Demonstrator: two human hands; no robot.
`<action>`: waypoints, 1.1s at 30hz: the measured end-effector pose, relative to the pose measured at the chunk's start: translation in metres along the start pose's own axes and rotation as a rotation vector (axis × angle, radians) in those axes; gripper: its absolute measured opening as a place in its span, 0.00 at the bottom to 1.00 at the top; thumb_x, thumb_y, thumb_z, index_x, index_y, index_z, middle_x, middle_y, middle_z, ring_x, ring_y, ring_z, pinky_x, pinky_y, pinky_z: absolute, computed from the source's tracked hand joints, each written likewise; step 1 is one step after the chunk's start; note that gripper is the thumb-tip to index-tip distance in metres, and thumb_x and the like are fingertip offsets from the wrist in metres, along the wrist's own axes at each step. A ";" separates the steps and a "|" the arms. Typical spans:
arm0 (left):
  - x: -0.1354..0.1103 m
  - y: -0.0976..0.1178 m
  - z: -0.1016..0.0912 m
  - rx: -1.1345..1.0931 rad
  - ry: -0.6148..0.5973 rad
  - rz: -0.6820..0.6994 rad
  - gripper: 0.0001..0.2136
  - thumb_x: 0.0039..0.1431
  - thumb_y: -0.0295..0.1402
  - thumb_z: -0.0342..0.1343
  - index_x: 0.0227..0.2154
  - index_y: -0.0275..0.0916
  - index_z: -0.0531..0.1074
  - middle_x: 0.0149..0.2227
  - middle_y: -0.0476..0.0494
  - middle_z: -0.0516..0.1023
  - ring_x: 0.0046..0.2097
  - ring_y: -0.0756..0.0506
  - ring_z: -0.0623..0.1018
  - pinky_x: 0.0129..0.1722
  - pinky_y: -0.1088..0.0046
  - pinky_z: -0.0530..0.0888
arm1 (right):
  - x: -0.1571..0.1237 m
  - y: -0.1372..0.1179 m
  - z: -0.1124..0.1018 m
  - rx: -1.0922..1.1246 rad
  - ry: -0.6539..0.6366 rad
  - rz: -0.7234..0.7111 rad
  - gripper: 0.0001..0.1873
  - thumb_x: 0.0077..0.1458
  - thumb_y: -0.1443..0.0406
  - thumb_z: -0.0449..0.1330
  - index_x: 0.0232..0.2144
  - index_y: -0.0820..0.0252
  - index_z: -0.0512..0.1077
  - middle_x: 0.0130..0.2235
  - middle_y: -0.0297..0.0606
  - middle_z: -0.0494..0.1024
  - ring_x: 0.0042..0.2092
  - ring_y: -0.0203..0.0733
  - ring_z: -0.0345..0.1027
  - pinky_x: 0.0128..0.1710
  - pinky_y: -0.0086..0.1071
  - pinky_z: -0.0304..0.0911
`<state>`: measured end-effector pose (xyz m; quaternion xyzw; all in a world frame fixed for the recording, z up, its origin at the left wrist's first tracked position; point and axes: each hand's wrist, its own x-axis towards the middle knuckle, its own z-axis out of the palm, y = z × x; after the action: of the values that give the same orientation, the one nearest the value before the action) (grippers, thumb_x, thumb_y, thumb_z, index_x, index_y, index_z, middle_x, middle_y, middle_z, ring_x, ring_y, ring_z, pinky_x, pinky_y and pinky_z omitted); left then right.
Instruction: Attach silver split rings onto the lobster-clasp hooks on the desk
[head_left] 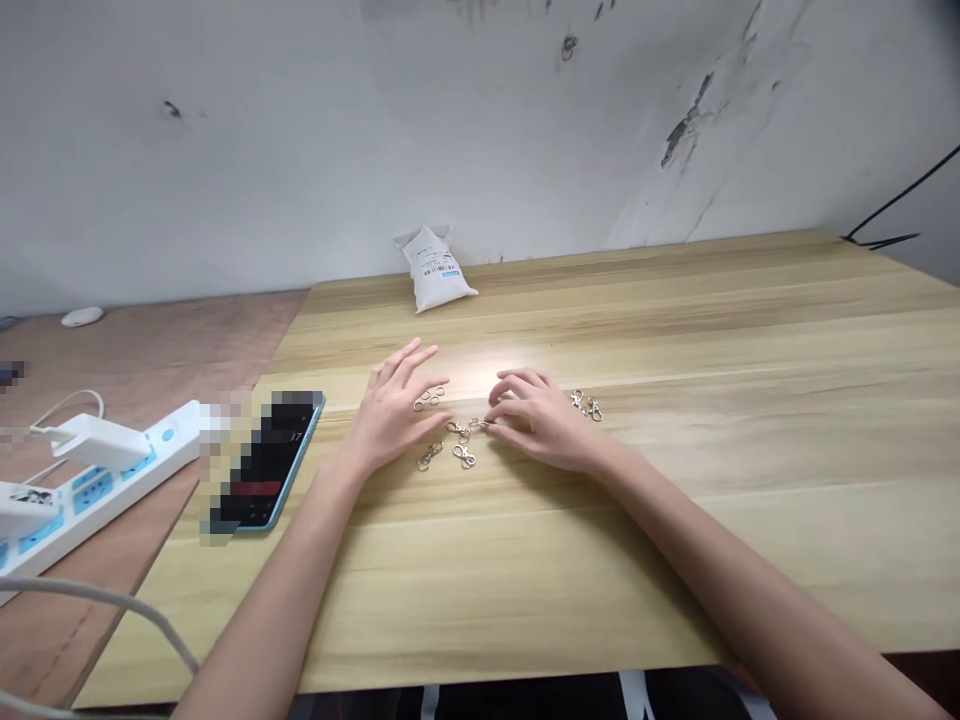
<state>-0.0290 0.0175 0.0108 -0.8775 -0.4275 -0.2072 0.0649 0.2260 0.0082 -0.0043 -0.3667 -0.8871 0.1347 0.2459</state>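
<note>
My left hand (394, 410) is open, palm down, with its fingers spread beside several small metal split rings (429, 398). Just past its thumb lies a silver swivel clasp (457, 431); two more, a lower clasp (464, 457) and a left clasp (430, 457), rest closer to me. My right hand (544, 418) has its thumb and fingertips pinched at a small metal ring (475, 425), partly hidden by the fingers. Several other clasps (586, 405) lie to the right, beyond the back of my right hand.
A phone (274, 460) lies on the wooden table (675, 330) left of my left arm. Further left are a white power strip (112, 495) with chargers and cables. At the back, a white plastic packet (436, 272) stands near the wall.
</note>
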 end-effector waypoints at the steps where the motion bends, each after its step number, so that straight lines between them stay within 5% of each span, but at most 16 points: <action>1: -0.001 -0.006 -0.001 0.000 0.000 -0.022 0.14 0.57 0.40 0.61 0.45 0.43 0.76 0.63 0.38 0.65 0.67 0.34 0.58 0.59 0.48 0.63 | -0.001 0.006 -0.004 -0.034 0.010 0.003 0.08 0.61 0.61 0.59 0.36 0.54 0.78 0.47 0.42 0.74 0.57 0.51 0.59 0.57 0.50 0.54; 6: -0.006 -0.020 0.003 0.021 -0.066 -0.050 0.06 0.60 0.38 0.58 0.34 0.45 0.79 0.62 0.42 0.66 0.67 0.35 0.58 0.59 0.47 0.63 | -0.010 0.037 -0.039 -0.113 0.072 0.137 0.10 0.62 0.63 0.56 0.37 0.55 0.78 0.45 0.43 0.75 0.50 0.50 0.64 0.50 0.46 0.59; 12: -0.005 -0.019 0.008 0.044 -0.024 -0.023 0.09 0.62 0.35 0.56 0.29 0.43 0.79 0.58 0.42 0.72 0.65 0.36 0.63 0.57 0.51 0.65 | -0.019 0.040 -0.062 -0.150 -0.176 0.323 0.11 0.57 0.56 0.61 0.30 0.54 0.79 0.36 0.39 0.75 0.42 0.46 0.66 0.44 0.40 0.58; 19: -0.002 -0.011 0.010 -0.046 0.012 -0.009 0.10 0.63 0.33 0.54 0.28 0.41 0.76 0.51 0.43 0.78 0.61 0.38 0.68 0.54 0.56 0.66 | -0.015 0.031 -0.054 -0.311 -0.174 0.311 0.08 0.53 0.61 0.63 0.24 0.56 0.77 0.30 0.37 0.74 0.37 0.43 0.66 0.42 0.38 0.56; 25: 0.001 0.004 0.010 -0.263 0.091 -0.058 0.07 0.63 0.34 0.54 0.31 0.41 0.74 0.35 0.47 0.82 0.43 0.43 0.77 0.50 0.60 0.67 | -0.010 0.024 -0.040 -0.342 -0.089 0.241 0.10 0.56 0.66 0.60 0.23 0.57 0.74 0.28 0.35 0.76 0.33 0.40 0.67 0.43 0.40 0.58; 33: 0.002 0.014 0.013 -0.516 0.074 -0.112 0.06 0.61 0.36 0.57 0.32 0.41 0.77 0.33 0.45 0.81 0.38 0.44 0.76 0.39 0.67 0.73 | 0.001 0.011 -0.011 -0.382 -0.001 0.123 0.10 0.59 0.67 0.58 0.27 0.58 0.76 0.31 0.38 0.79 0.37 0.42 0.70 0.51 0.40 0.55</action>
<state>-0.0128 0.0138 0.0003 -0.8318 -0.4059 -0.3445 -0.1571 0.2379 0.0175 0.0005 -0.4600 -0.8727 -0.0211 0.1626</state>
